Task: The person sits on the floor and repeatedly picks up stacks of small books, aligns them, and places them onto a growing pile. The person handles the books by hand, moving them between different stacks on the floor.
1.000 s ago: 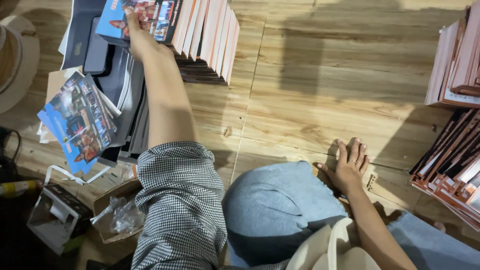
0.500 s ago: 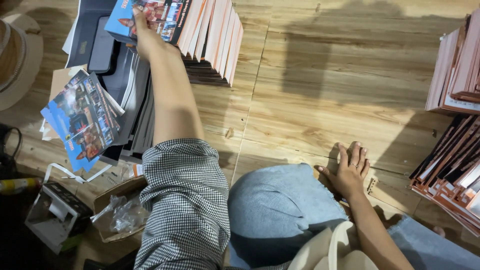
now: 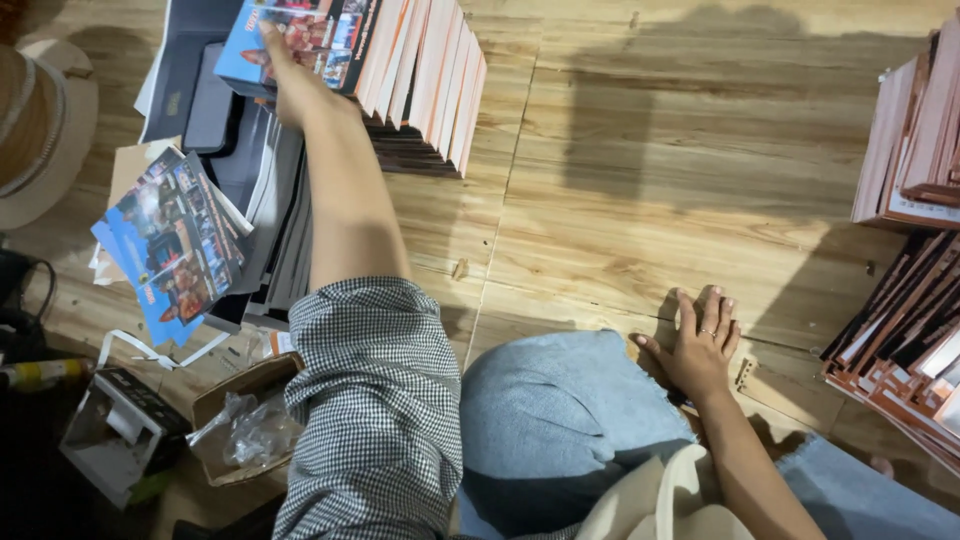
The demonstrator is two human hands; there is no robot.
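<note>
At far left, the left hand [image 3: 295, 85] grips one blue picture booklet [image 3: 290, 40] atop a fanned stack of booklets [image 3: 425, 80]. Near right, the right hand [image 3: 700, 345] lies flat, fingers apart, empty on the wooden floor [image 3: 640, 180], two more stacks [image 3: 915, 140] beyond.

Wooden floor [image 3: 640, 200] under booklet stacks [image 3: 420, 80], perhaps.

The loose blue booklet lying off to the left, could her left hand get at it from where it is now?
Probably yes. The left hand rests on the fanned stack, and the blue booklet lies uncovered beside that forearm.
</note>
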